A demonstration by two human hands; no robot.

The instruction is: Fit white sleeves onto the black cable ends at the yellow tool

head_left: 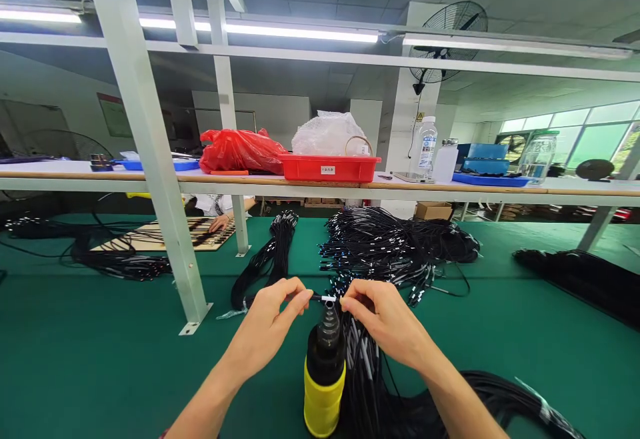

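A yellow and black heat gun stands upright in front of me, its coiled metal nozzle pointing up. Just over the nozzle tip lies a thin black cable with a short white sleeve, stretched level between my hands. My left hand pinches the cable on the left side of the sleeve. On the right side, my right hand pinches it between thumb and forefinger. Whether the sleeve touches the nozzle I cannot tell. Below my right hand, a bundle of black cables with grey sleeves runs beside the heat gun.
A large heap of black cables lies beyond my hands on the green table. Another bundle sits left of it. A white post rises at the left. Across the table, another person's hand rests at a wooden board.
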